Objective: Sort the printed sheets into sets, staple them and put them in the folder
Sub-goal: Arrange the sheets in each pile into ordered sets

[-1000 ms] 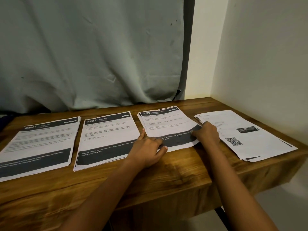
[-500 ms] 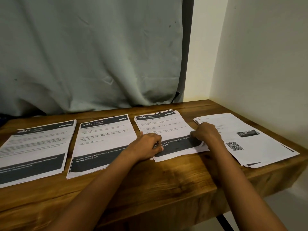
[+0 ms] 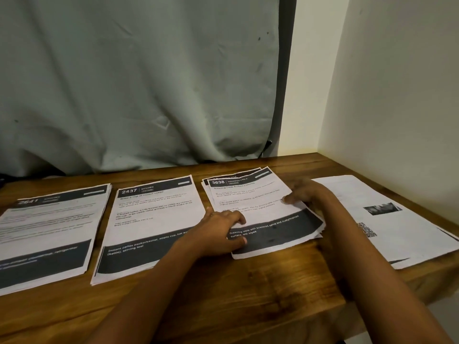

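Four stacks of printed sheets lie in a row on the wooden table (image 3: pixel 248 289). From the left they are the 2641 stack (image 3: pixel 49 219), the 2437 stack (image 3: pixel 154 209), the 3638 stack (image 3: pixel 248 192) and a white stack with a QR code (image 3: pixel 397 232). The 3638 stack lies slightly skewed, its sheets fanned at the top and the lower right. My left hand (image 3: pixel 221 229) holds its left edge with curled fingers and the thumb on the dark band. My right hand (image 3: pixel 305 194) grips its right edge, thumb on top. No stapler or folder is in view.
A grey curtain (image 3: pixel 136 83) hangs behind the table. A pale wall (image 3: pixel 397 95) closes the right side, close to the white stack. The table's front edge runs just below my forearms.
The 3638 stack has turned a little and its sheets have fanned out. My right hand slid further up its right edge. The left hand stayed at the left edge.
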